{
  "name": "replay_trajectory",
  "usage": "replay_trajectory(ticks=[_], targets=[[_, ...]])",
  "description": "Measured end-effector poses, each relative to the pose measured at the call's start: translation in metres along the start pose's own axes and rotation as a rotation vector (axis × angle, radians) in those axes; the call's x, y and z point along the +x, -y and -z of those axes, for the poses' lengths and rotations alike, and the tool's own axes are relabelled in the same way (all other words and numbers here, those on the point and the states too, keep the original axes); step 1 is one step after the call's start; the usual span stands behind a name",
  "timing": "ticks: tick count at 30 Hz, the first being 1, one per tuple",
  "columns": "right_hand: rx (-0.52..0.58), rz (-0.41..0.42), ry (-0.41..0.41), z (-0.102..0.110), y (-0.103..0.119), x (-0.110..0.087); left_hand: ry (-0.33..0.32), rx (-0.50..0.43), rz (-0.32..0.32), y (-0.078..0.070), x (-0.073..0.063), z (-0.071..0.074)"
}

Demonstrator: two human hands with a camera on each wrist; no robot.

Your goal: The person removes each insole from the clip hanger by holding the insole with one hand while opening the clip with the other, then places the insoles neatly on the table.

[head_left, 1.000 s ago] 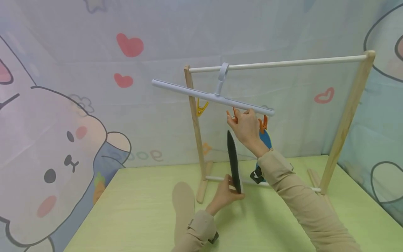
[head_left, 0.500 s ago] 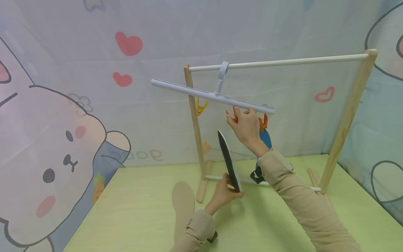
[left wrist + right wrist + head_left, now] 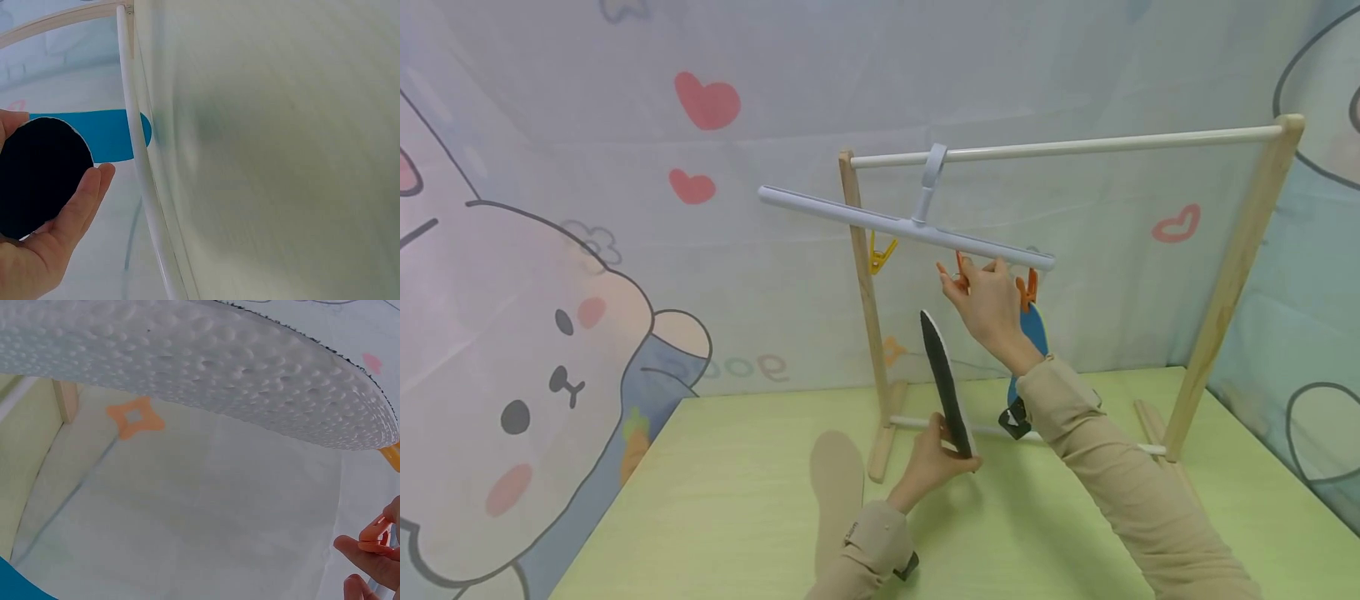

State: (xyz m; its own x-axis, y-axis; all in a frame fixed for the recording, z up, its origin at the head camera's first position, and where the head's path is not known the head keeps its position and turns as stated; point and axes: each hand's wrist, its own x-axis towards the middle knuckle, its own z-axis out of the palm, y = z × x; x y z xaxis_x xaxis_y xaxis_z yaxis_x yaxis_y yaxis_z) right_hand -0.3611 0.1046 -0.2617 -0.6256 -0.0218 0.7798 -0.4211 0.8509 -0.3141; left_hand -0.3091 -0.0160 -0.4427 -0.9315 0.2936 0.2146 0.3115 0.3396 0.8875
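My left hand (image 3: pixel 928 467) grips the lower end of an insole (image 3: pixel 947 387) that leans upright, its top tipped to the left. One face is black; the right wrist view shows its other face as white and dimpled. Higher up, my right hand (image 3: pixel 988 304) pinches an orange clip (image 3: pixel 375 537) just under the right half of a pale hanger (image 3: pixel 872 222). The insole's top stays apart from that clip. Behind the right hand, a blue insole (image 3: pixel 1033 329) hangs from a second orange clip (image 3: pixel 1028 292), partly hidden by the forearm.
A wooden rack with a white top bar (image 3: pixel 1112 148) carries the hanger, which slants. A yellow clip (image 3: pixel 880 254) hangs under the hanger's left half. One beige insole (image 3: pixel 837 492) lies flat on the green table (image 3: pixel 700 500). A printed cloth forms the backdrop.
The top of the black-and-white insole has swung left, away from my right hand, then stayed there. My right hand keeps its place at the orange clip.
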Motion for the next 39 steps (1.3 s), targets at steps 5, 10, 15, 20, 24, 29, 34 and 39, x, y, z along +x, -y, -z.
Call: replay_trajectory(ticks=[5, 10, 15, 20, 24, 29, 34, 39], targets=[[-0.005, -0.007, -0.006, -0.0009, -0.0015, -0.0009, -0.003, 0.01, 0.007, -0.0012, -0.0008, 0.0], [-0.011, -0.002, -0.026, -0.0017, -0.003, -0.0013, -0.01, 0.02, 0.007, -0.0018, -0.0014, 0.0003], [-0.009, -0.002, -0.026, -0.002, -0.0045, -0.0027, -0.019, 0.053, 0.004, -0.0025, -0.0017, 0.0008], [-0.01, -0.013, -0.023, -0.0032, -0.0056, -0.0035, -0.017, 0.059, 0.005, -0.0024, -0.0019, 0.0015], [-0.014, -0.024, -0.024, -0.0044, -0.0066, -0.0042, -0.022, 0.064, 0.002, -0.0025, -0.0019, 0.0018], [-0.004, -0.031, -0.034, -0.0058, -0.0075, -0.0054, -0.037, 0.092, 0.006, -0.0028, -0.0022, 0.0016], [0.009, -0.029, -0.04, -0.0063, -0.0084, -0.0063, -0.033, 0.085, 0.016, -0.0035, -0.0036, 0.0022], [0.028, -0.03, -0.037, -0.0052, -0.0091, -0.0073, -0.041, 0.089, 0.017, -0.0043, -0.0057, 0.0042]])
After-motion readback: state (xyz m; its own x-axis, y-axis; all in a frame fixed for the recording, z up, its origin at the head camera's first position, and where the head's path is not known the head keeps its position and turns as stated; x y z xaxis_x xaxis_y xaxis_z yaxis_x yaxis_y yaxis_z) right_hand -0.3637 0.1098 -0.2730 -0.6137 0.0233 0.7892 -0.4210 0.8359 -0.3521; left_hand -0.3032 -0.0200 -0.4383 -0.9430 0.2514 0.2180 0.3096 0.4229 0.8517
